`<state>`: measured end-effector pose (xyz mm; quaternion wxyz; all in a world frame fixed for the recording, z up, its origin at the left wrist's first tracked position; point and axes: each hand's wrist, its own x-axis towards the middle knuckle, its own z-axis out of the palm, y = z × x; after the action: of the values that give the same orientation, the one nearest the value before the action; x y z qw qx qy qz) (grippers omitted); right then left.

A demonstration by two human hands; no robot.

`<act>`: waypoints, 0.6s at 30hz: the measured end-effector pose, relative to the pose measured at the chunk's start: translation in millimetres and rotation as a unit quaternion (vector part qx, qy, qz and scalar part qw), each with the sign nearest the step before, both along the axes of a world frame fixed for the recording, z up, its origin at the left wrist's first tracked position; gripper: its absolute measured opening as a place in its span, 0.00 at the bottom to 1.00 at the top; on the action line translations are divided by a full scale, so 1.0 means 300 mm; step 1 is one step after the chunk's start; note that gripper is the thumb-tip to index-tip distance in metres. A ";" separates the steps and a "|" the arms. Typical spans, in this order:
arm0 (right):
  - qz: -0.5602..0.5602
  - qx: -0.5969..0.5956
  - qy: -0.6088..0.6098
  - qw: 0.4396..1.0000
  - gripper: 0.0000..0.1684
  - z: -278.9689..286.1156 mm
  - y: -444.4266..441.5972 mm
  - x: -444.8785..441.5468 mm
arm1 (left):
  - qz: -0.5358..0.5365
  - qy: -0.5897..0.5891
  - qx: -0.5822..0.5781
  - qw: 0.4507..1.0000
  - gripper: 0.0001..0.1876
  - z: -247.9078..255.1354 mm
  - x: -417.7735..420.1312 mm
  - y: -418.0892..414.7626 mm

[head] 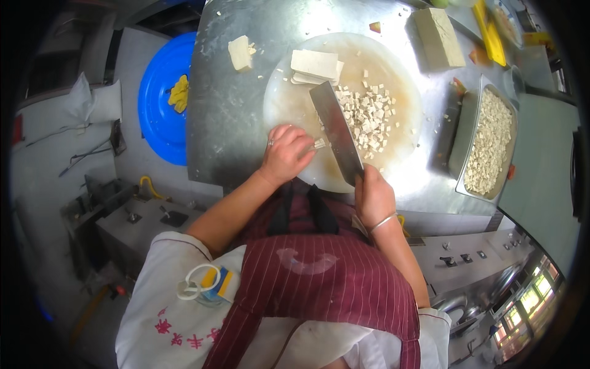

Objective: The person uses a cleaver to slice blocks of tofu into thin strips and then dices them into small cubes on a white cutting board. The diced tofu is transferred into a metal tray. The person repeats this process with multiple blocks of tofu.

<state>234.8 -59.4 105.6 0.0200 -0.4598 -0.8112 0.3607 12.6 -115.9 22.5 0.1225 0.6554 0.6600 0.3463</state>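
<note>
My right hand (374, 193) grips the handle of a wide cleaver (336, 129), whose blade slants over a round white cutting board (295, 106). My left hand (288, 152) rests at the board's near left with bent fingers, touching a small bundle of pale strips (318, 144), probably tofu. Right of the blade lies a loose heap of small pale cubes (368, 115). Flat pale slabs (315, 63) are stacked near the board's far left edge, beyond the cleaver's tip.
On the metal table (221, 115) are a small pale block (240, 53), a large pale block (439, 39) and a metal pan (461, 133) of tiny cubes (488, 143). A blue round lid or basin (159, 124) with a yellow cloth (179, 94) is at left.
</note>
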 end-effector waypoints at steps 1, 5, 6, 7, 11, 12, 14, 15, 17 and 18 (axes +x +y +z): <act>0.000 0.002 0.007 1.000 0.10 0.023 -0.003 0.000 | 0.004 0.000 0.004 1.000 0.10 0.006 -0.001 -0.002; 0.039 -0.029 -0.047 0.998 0.10 0.008 -0.008 -0.014 | -0.017 0.004 0.008 1.000 0.10 -0.005 -0.006 -0.001; 0.025 -0.021 -0.027 0.999 0.11 0.001 -0.006 -0.016 | -0.016 0.001 0.003 1.000 0.09 -0.002 -0.008 0.000; 0.011 -0.014 -0.006 1.000 0.11 -0.005 -0.003 -0.015 | -0.016 -0.002 -0.002 1.000 0.09 0.003 -0.009 -0.001; 0.018 -0.019 -0.001 1.000 0.11 0.021 -0.008 -0.009 | 0.001 -0.037 -0.003 0.999 0.07 0.003 -0.022 -0.023; 0.031 -0.031 -0.017 0.999 0.10 0.021 -0.005 -0.012 | 0.012 -0.047 -0.008 0.999 0.07 0.007 -0.016 -0.019; 0.054 -0.056 -0.048 0.996 0.10 0.015 -0.003 -0.022 | 0.032 -0.065 -0.019 0.997 0.08 0.025 0.000 -0.016; 0.025 -0.048 -0.019 0.998 0.10 0.002 0.001 -0.011 | 0.009 -0.070 0.000 0.997 0.09 0.048 0.016 0.004; -0.025 -0.031 0.043 0.998 0.10 -0.035 0.008 0.030 | -0.030 -0.078 0.037 0.996 0.12 0.110 0.080 0.064; -0.056 -0.063 0.041 0.996 0.12 -0.019 0.017 0.051 | -0.060 -0.089 0.046 0.993 0.12 0.125 0.118 0.092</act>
<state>250.1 -54.3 99.9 0.0448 -0.4892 -0.7587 0.4278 47.9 -88.4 60.1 0.1714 0.6652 0.5892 0.4254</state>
